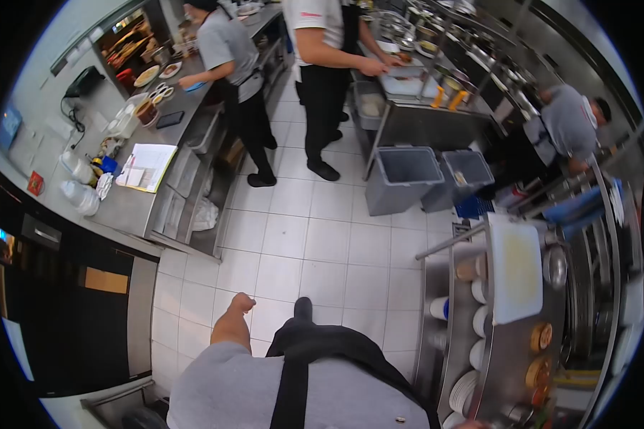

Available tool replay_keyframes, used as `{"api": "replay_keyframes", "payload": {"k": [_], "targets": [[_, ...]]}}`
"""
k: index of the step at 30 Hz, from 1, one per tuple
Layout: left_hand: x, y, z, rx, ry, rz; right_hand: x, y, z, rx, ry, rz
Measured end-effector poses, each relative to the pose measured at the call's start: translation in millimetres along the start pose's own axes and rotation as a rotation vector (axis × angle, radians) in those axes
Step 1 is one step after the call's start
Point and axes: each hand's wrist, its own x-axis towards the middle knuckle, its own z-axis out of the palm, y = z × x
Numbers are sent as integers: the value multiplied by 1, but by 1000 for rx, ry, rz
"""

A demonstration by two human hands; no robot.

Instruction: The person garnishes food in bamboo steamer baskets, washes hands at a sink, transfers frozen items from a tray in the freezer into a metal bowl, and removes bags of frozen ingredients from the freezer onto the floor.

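My left hand [243, 302] hangs low over the white tiled floor [286, 236], its fingers curled in. What it holds, if anything, is too small to make out. Of my right hand [472, 425], only a blurred bit shows at the bottom edge, beside the steel shelf unit on the right; its fingers are hidden. Nearest to it are a stack of white plates [464, 392] and a small metal container [516, 412]. My black apron [336, 343] and one dark shoe [303, 309] show below me.
Grey bins [406, 194] stand ahead right. A steel counter [122, 211] with a notebook [147, 167] lines the left. Three people work ahead: one at the left counter [225, 53], one at the centre [322, 43], one bending at right [571, 118]. A cutting board [515, 272] tops the right shelf.
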Motion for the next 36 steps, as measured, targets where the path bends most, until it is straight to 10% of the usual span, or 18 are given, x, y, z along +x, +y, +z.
{"api": "replay_keyframes", "payload": {"k": [2,5,7,9,16,24,36], "targets": [[25,5,-11,-47,-10,22,-92,-71,13,253,-609,227],[59,32,-39,-9,-38,167,-195,-171,25,465,-777,-29],[76,52,-57,-119,13,230,-227,-240,26,713,-1114,301],[107,76,-98,-294,49,311,-247,-330,24,696,-1372,-145],[96,91,-218,-744,36,0,-325,-567,57,672,-1620,-542],[148,145,-336,-1097,179,146,-364,-905,5,939,-1832,-1308],[255,404,-545,-1114,-284,426,-384,-1181,-140,1214,-1822,-1484]]}}
